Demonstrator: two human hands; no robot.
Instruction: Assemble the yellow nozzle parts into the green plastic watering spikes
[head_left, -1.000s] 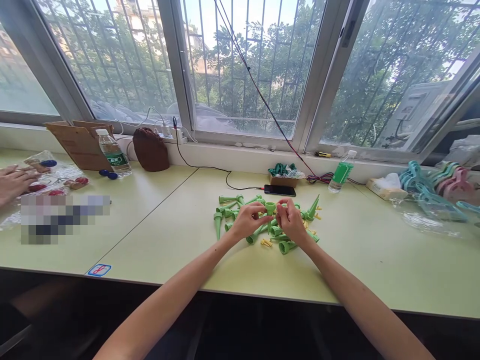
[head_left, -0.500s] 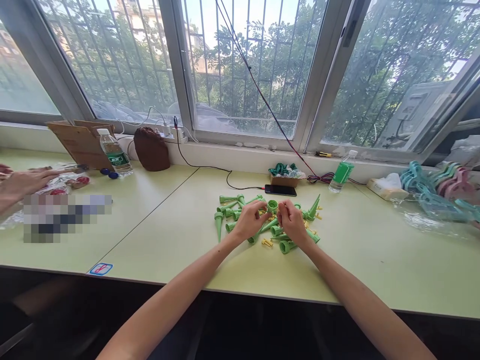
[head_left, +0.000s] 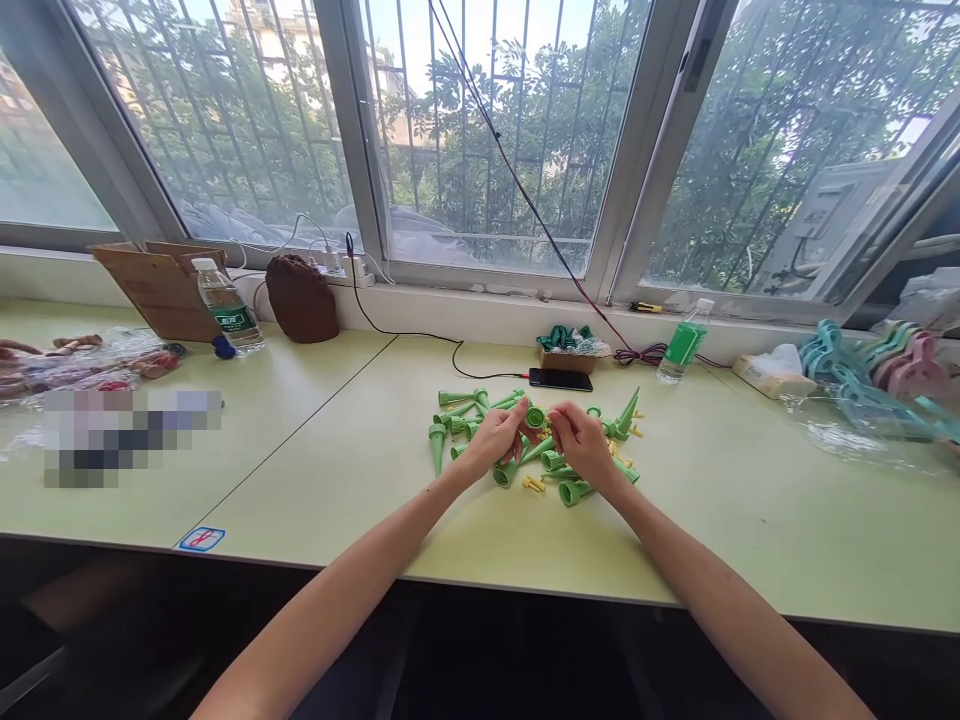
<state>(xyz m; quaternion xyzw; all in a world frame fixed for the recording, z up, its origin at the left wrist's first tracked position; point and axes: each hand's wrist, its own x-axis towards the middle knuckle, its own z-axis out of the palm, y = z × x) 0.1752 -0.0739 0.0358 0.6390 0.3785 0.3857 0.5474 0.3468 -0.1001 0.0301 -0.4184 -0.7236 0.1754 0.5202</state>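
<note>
My left hand (head_left: 495,440) is closed around a green plastic cone spike (head_left: 534,418), whose round open end faces me. My right hand (head_left: 581,442) is pinched close against the spike's right side; what its fingertips hold is too small to make out. Both hands hover just above a pile of several green cone spikes (head_left: 465,425) and small yellow plastic pieces (head_left: 532,485) on the pale green table (head_left: 360,470).
Behind the pile lie a black phone (head_left: 560,380), a small box with green items (head_left: 568,345) and a green bottle (head_left: 683,343). Coloured hangers in clear bags (head_left: 870,385) sit at right. A water bottle (head_left: 225,305), cardboard box (head_left: 161,285) and brown pouch (head_left: 301,298) stand at left.
The spike in my left hand has tilted so its open end faces me more squarely. The other person's hand at the far left has drawn back out of view.
</note>
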